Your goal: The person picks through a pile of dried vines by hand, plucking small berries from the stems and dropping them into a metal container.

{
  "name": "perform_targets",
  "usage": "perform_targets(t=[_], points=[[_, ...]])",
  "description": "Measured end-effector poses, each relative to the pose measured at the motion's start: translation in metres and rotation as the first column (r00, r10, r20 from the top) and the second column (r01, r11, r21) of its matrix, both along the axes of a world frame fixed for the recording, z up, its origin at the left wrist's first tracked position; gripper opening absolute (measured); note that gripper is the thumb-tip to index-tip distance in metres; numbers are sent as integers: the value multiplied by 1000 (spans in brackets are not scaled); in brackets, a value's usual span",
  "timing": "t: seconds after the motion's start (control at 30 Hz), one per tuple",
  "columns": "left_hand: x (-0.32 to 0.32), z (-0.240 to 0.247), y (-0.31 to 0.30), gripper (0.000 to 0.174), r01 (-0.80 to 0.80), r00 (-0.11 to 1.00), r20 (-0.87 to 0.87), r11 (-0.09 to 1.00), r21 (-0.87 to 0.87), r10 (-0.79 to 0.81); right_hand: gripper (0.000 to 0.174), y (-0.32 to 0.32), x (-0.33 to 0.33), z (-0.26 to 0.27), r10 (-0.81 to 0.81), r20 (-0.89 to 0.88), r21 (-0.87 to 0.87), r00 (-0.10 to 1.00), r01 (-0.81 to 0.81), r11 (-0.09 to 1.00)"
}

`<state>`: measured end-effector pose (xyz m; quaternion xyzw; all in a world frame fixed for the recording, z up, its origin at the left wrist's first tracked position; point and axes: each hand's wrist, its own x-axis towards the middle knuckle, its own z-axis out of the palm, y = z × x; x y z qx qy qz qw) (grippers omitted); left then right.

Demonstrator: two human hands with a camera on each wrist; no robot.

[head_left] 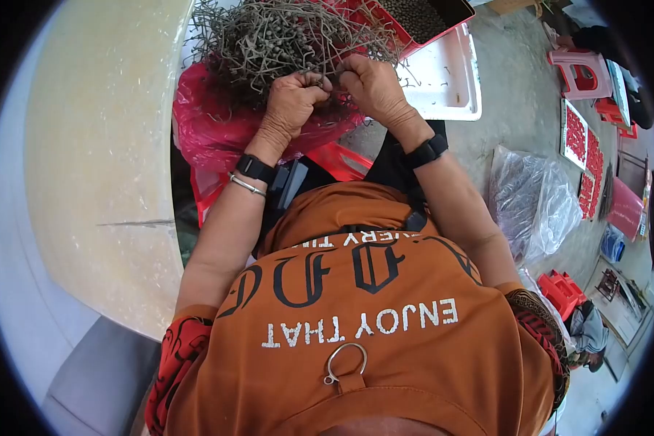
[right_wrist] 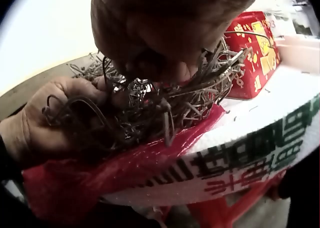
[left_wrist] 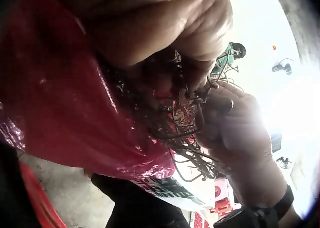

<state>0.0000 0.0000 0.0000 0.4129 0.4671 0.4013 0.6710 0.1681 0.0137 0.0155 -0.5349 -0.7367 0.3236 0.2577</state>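
A tangled heap of dry, grey-brown knobbly stems (head_left: 272, 40) lies on a crinkled pink plastic bag (head_left: 196, 120). At the near edge of the heap, my left hand (head_left: 292, 105) pinches thin stems between thumb and curled fingers. Close beside it, the fingers of my right hand (head_left: 374, 83) pinch at the same small bunch. In the right wrist view a bent stem (right_wrist: 82, 100) loops out over the left hand. My fingers hide the gripped ends in both wrist views. Behind the right hand, a red box (head_left: 466, 13) holds small dark round grains (head_left: 418, 20).
Under the bag and box is a white foam container (head_left: 465, 83), lettered in green and red. A pale tabletop (head_left: 102, 145) borders the left side. To the right are a clear plastic bag (head_left: 530, 203), a pink stool (head_left: 588, 76) and trays of red pieces (head_left: 575, 136).
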Motion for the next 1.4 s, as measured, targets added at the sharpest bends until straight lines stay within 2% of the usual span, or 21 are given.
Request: perform_targets(t=[0.07,0.1,0.27,0.4,0.53,0.67,0.77,0.8,0.9,0.93,1.03,1.07,1.17,1.2,1.3,1.33,1.37,1.4], points=[[0,0,1,10,-4,1000,8,1000,5,4,21,0,-4,-2,-132,20,57,991,130,990],[25,-7,-10,10,-4,997,78,1000,-29,7,17,-10,19,1,-195,98,63,976,190,980],[10,0,1,11,17,1000,4,1000,21,-17,16,2,8,0,-209,63,79,976,204,976],[9,-3,0,10,-10,998,62,1000,17,9,17,0,12,-3,-186,49,62,981,183,981],[7,-7,3,11,3,986,167,1000,-9,-1,17,-2,12,-4,-195,180,63,964,187,980],[8,2,2,4,38,997,71,999,32,-40,15,-6,13,0,-170,158,90,973,157,983],[25,28,0,6,-111,994,-23,985,-133,109,10,-13,10,13,-184,137,177,973,158,971],[25,23,2,6,-110,994,-22,985,-133,108,10,-14,8,14,-184,137,177,973,159,971],[28,3,13,26,-46,999,-18,992,-116,44,9,-17,2,15,-111,4,360,994,102,927],[28,3,14,26,-46,999,-19,992,-116,44,9,-17,1,15,-111,3,361,994,103,927],[30,6,17,18,8,959,279,978,-209,52,8,-19,-2,15,-112,-196,231,974,157,960],[31,4,17,18,8,959,279,978,-208,52,8,-20,-2,15,-112,-197,232,974,158,960],[35,-1,17,11,-142,976,161,989,-43,147,8,-18,-3,12,-94,-186,147,978,122,982],[38,2,17,11,-141,976,160,989,-42,146,8,-16,-1,10,-96,-188,147,978,124,981],[44,11,9,6,-200,966,-142,973,113,215,10,-9,12,1,68,-268,55,961,-55,997],[42,5,9,6,-202,965,-146,973,108,217,10,-9,15,2,69,-271,50,960,-58,997],[40,-7,11,6,-110,892,-377,928,356,251,10,-7,18,4,118,-334,-78,935,-152,985],[38,-13,13,6,48,757,-564,833,551,329,11,-5,20,10,155,-400,-197,903,-250,948]])
